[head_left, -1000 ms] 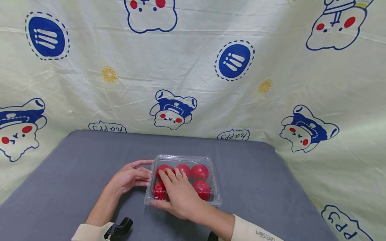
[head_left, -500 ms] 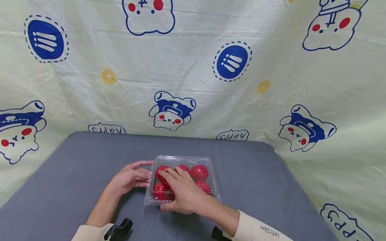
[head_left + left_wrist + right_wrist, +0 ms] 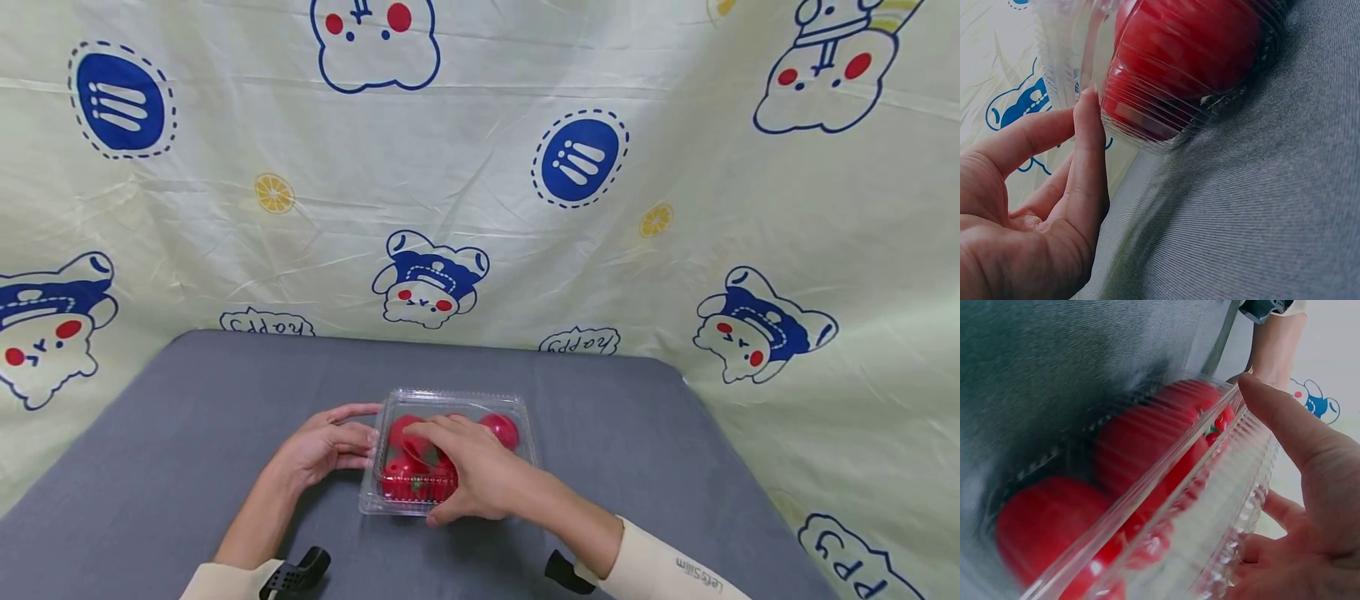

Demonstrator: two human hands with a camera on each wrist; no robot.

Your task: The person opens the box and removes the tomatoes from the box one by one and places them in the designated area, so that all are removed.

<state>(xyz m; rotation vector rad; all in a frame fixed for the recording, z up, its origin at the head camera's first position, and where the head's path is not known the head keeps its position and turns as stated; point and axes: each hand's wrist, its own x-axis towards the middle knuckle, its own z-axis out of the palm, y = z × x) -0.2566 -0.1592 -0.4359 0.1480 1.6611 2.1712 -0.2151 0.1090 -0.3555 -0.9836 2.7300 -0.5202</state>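
Currently, a clear plastic clamshell box (image 3: 450, 403) of red tomatoes (image 3: 405, 481) sits on the grey-covered table (image 3: 637, 483), lower centre of the head view. The left hand (image 3: 328, 447), fingers extended, touches its left wall. The right hand (image 3: 486, 468), thumb and fingers spread wide, lies over its right half.

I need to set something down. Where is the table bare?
The grey table is bare right of the clear box, left of the left hand, and in a strip between box and patterned sheet. Crowded: the box's left side, by that hand, and its near edge, by the right hand.
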